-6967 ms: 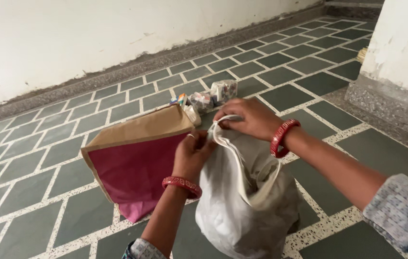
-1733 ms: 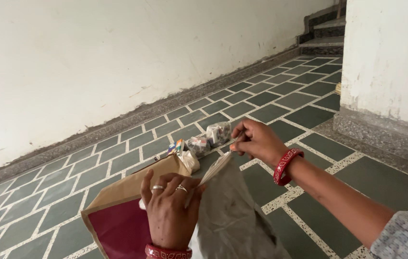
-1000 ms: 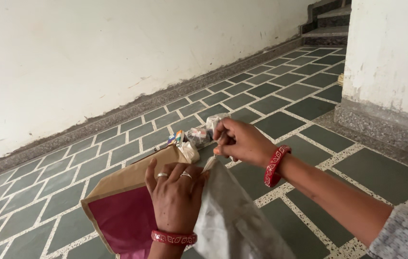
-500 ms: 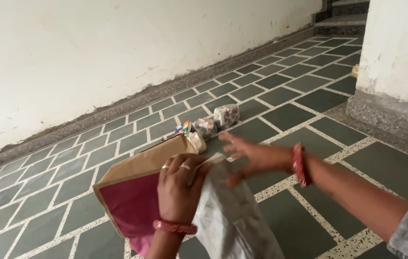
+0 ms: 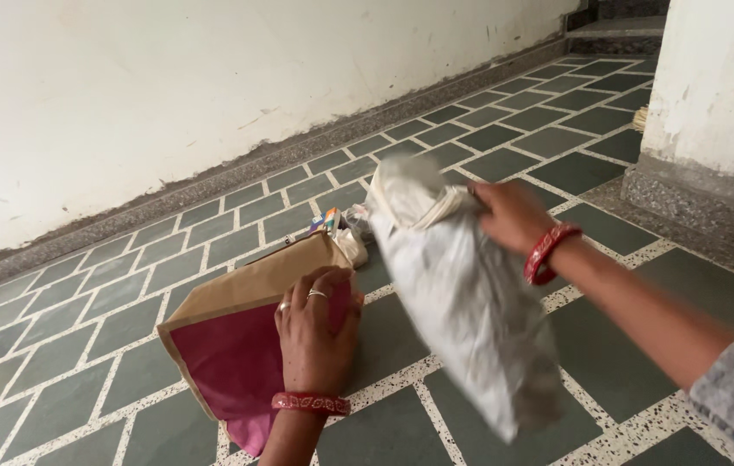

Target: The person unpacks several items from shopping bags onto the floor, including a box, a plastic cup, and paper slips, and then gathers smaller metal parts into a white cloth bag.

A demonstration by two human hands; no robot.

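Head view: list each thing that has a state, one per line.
white cloth bag: lifted off the floor, mouth bunched in the right hand, blurred.
paper bag: lying flat on the tiled floor, left hand resting on it.
small packets: on the floor behind the paper bag.

Soft daylight is filling the place and nothing is shining too bright. The shadows are looking faint. The white bag [image 5: 462, 293] is showing up smeared and blurry, while the floor tiles [image 5: 212, 242] and wall [image 5: 169, 95] are looking sharp.
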